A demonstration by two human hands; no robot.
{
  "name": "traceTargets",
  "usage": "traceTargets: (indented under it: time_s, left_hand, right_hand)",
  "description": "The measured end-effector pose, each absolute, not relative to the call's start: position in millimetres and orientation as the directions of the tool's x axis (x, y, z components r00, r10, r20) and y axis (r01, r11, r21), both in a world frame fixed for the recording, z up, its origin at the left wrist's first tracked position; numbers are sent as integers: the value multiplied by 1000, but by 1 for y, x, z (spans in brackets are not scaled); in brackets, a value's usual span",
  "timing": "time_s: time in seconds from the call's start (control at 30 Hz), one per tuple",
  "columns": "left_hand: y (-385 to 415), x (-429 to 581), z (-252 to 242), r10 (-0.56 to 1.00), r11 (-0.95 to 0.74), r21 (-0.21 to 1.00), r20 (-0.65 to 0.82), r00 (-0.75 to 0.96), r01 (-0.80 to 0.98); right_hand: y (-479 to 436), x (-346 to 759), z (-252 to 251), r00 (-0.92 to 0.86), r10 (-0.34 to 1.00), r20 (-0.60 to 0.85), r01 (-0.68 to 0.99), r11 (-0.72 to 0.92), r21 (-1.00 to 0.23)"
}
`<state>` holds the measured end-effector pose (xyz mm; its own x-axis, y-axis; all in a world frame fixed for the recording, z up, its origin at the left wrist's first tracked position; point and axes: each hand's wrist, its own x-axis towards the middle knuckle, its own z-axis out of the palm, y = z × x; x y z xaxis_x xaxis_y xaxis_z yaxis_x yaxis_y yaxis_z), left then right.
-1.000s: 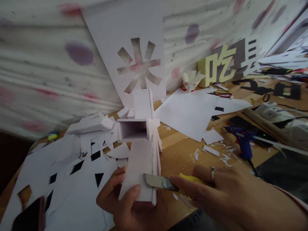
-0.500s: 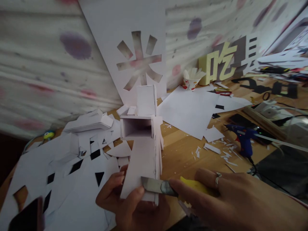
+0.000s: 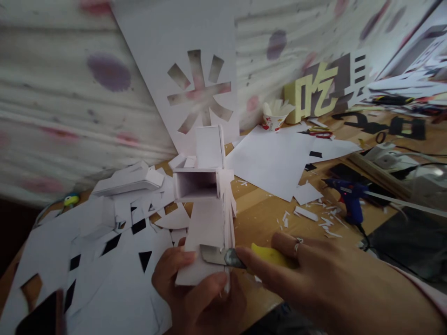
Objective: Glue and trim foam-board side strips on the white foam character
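Observation:
A white foam-board box piece [image 3: 204, 228] with a square hollow opening in its middle stands toward me. My left hand [image 3: 195, 293] grips its near end, thumb on the top face and fingers round the side. In my right hand [image 3: 293, 274] is a yellow-handled utility knife [image 3: 270, 256], closed in the fingers. Its blade lies across the near part of the box piece, over the right-hand edge, close to my left fingers. Small shreds of board show along that edge.
A blue hot glue gun [image 3: 351, 197] lies at right, beside a power strip [image 3: 387, 160]. White board scraps [image 3: 104, 251] cover the left side. Behind stand a white board with a cut-out character [image 3: 146, 51], a paper cup [image 3: 274, 122] and a yellow character [image 3: 314, 95]. Pliers [image 3: 319, 133] lie on paper.
The knife and my right hand have moved up and left along the box piece's edge. My left thumb has shifted right and lower on the near end.

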<state>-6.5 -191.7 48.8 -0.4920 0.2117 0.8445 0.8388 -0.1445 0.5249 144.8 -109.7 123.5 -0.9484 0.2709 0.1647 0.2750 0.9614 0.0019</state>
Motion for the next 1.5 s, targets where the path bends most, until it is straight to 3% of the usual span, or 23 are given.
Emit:
traceTargets:
  time_s: [0.23,0.53,0.73,0.9,1.1,1.5]
  left_hand:
    - [-189,-4,53,207,-179,563,823,-528,807]
    - [-188,-16,47,181,-237,394,916,-358,888]
    - [-185,-1,53,187,-168,591,805,-563,789]
    - [-188,-5,48,212,-221,456,885,-414,862]
    - [-188,-6,49,208,-195,463,881,-425,864]
    - [-194,-4,40,260,-155,456,875,-409,877]
  right_hand:
    - [-111,145,120,-933,324,155,319,946,-55]
    - [-109,157,115,-920,295,258,297,954,-32]
    - [-111,160,112,-928,289,236,308,950,46]
    - [-109,154,111,-935,288,208,294,956,-1]
    - [-109,159,108,-925,330,189,323,944,-68]
    - [-113,167,103,-906,337,258,343,939,-19]
